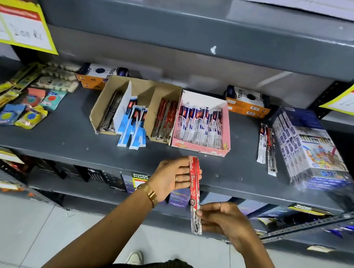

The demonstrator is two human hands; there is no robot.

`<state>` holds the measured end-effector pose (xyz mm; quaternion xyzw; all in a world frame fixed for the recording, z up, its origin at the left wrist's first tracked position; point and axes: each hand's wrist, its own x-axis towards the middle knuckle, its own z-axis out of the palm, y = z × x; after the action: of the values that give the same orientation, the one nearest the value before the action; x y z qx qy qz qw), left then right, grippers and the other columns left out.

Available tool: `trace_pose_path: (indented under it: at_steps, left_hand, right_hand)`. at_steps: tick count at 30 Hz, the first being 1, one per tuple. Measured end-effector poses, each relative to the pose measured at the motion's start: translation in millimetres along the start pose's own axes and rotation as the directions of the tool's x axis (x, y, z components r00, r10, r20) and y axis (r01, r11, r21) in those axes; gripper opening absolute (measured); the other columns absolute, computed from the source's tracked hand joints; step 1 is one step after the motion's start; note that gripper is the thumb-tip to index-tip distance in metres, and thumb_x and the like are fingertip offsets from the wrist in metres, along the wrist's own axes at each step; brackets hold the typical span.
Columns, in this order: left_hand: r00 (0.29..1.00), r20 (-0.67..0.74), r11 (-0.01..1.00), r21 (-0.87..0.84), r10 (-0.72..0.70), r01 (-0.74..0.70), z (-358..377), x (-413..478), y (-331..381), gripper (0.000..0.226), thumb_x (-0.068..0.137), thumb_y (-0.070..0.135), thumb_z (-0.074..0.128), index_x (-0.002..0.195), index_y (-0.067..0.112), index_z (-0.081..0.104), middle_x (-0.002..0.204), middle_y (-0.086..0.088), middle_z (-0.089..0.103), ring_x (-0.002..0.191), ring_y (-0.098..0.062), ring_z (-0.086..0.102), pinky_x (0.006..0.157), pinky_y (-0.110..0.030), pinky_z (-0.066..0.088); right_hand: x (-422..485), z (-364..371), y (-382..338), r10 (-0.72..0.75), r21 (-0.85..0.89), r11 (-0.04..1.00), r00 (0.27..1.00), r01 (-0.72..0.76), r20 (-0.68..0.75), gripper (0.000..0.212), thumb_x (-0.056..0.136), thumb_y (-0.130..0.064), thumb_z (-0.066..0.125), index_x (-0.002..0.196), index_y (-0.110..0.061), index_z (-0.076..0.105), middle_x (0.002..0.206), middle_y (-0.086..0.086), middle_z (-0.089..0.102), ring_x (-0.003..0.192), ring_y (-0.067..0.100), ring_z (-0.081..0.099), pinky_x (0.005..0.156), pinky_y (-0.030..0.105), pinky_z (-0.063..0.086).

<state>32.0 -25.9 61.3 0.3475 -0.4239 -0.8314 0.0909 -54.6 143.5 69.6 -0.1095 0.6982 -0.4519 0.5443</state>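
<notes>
Pen packet (194,194): long, narrow, red wrapper with white script, round logo, clear lower end showing dark pens. Held upright-tilted before shelf (77,146) edge, below pink box (199,147). Left hand (172,176) fingers straight, together, against upper part. Right hand (225,221) pinched lower end.

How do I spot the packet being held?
Start at the grey shelf, find the pink box, then look just in front. There the right hand pinches and the left hand touches a long red packet, the only one off the shelf.
</notes>
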Motion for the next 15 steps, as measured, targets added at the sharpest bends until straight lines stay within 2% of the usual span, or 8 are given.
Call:
trace_pose_path:
  at_steps: [6, 8, 9, 10, 11, 12, 13, 15]
  left_hand:
    - [0.997, -0.038, 0.998, 0.005, 0.060, -0.060, -15, -4, 8, 0.035, 0.093, 0.032, 0.053, 0.107, 0.002, 0.065, 0.104, -0.017, 0.072, 0.094, -0.030, 0.069, 0.080, -0.036, 0.056]
    - [0.968, -0.172, 0.983, 0.047, 0.183, -0.178, -24, -2, 6, 0.036, 0.093, 0.035, 0.054, 0.107, 0.004, 0.064, 0.101, -0.018, 0.071, 0.088, -0.028, 0.070, 0.078, -0.037, 0.057]
    - [0.915, -0.238, 0.944, 0.144, 0.325, -0.298, -31, -1, 3, 0.032, 0.093, 0.035, 0.053, 0.102, 0.008, 0.067, 0.094, -0.018, 0.071, 0.082, -0.026, 0.069, 0.075, -0.037, 0.057]
    - [0.818, -0.248, 0.837, 0.342, 0.519, -0.428, -41, 0, 0, 0.030, 0.094, 0.036, 0.051, 0.095, 0.013, 0.070, 0.084, -0.017, 0.072, 0.074, -0.024, 0.068, 0.070, -0.037, 0.056]
    - [0.698, -0.177, 0.643, 0.590, 0.694, -0.489, -53, 0, -3, 0.032, 0.095, 0.037, 0.048, 0.090, 0.016, 0.071, 0.074, -0.014, 0.070, 0.065, -0.020, 0.065, 0.062, -0.033, 0.053]
    - [0.601, -0.049, 0.414, 0.769, 0.798, -0.487, -66, 0, -6, 0.034, 0.095, 0.037, 0.044, 0.089, 0.016, 0.070, 0.071, -0.010, 0.069, 0.062, -0.017, 0.062, 0.058, -0.029, 0.049]
    - [0.570, 0.075, 0.227, 0.868, 0.818, -0.441, -78, 0, -9, 0.035, 0.093, 0.037, 0.041, 0.094, 0.015, 0.069, 0.078, -0.007, 0.070, 0.068, -0.016, 0.062, 0.061, -0.027, 0.048]
    - [0.610, 0.220, 0.007, 0.938, 0.762, -0.347, -99, 3, -16, 0.040, 0.092, 0.037, 0.038, 0.109, 0.014, 0.066, 0.108, -0.006, 0.070, 0.094, -0.019, 0.064, 0.078, -0.031, 0.053]
  right_hand:
    - [4, 18, -13, -0.045, -0.022, 0.999, 0.998, 0.046, 0.033, 0.006, 0.080, 0.002, 0.070, 0.084, -0.003, 0.071, 0.073, 0.007, 0.074, 0.061, 0.015, 0.071, 0.058, 0.024, 0.060]
    - [3, 28, -26, -0.097, -0.023, 0.995, 0.994, 0.099, 0.054, 0.007, 0.081, 0.004, 0.068, 0.086, -0.001, 0.069, 0.071, 0.006, 0.071, 0.057, 0.012, 0.068, 0.056, 0.021, 0.059]
    - [2, 34, -35, -0.124, -0.027, 0.992, 0.991, 0.126, 0.056, 0.007, 0.081, 0.004, 0.068, 0.085, -0.001, 0.069, 0.068, 0.005, 0.070, 0.055, 0.010, 0.067, 0.054, 0.020, 0.058]
    - [5, 39, -46, -0.157, -0.039, 0.987, 0.987, 0.158, 0.046, 0.008, 0.081, 0.005, 0.067, 0.083, -0.003, 0.069, 0.066, 0.004, 0.069, 0.053, 0.008, 0.067, 0.052, 0.018, 0.057]
    - [6, 45, -59, -0.188, -0.041, 0.981, 0.982, 0.189, 0.028, 0.010, 0.081, 0.005, 0.068, 0.081, -0.005, 0.069, 0.065, 0.003, 0.069, 0.051, 0.006, 0.066, 0.050, 0.017, 0.056]
    - [11, 50, -73, -0.221, -0.053, 0.974, 0.975, 0.221, 0.005, 0.010, 0.080, 0.005, 0.069, 0.082, -0.005, 0.069, 0.066, 0.003, 0.069, 0.050, 0.005, 0.066, 0.049, 0.016, 0.056]
    - [14, 56, -89, -0.257, -0.070, 0.964, 0.966, 0.255, -0.021, 0.011, 0.079, 0.005, 0.070, 0.087, -0.003, 0.068, 0.070, 0.005, 0.069, 0.051, 0.005, 0.067, 0.049, 0.016, 0.057]
    - [28, 68, -122, -0.340, -0.170, 0.931, 0.936, 0.323, -0.085, 0.026, 0.076, 0.003, 0.073, 0.101, 0.005, 0.065, 0.085, 0.011, 0.070, 0.062, 0.013, 0.069, 0.056, 0.021, 0.060]
